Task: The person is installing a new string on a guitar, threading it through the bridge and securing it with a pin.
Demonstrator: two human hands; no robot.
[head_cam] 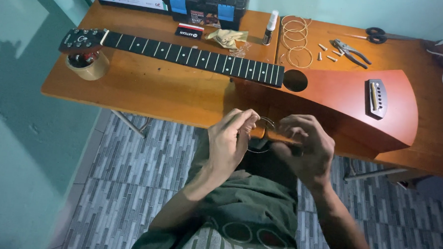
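Below the wooden table (148,89), both hands (268,144) pinch a thin, coiled guitar string (267,122).

The guitar (263,74) is lying lengthwise across the desk (148,86), headstock resting on a tape roll (87,66) at the left. Behind it are sitting a toolbox (204,4), a small bottle (269,27), coiled strings (295,40), then pliers (351,50) and, probably, scissors (377,35) toward the right. Both hands (268,141) are hovering before the desk's near edge.
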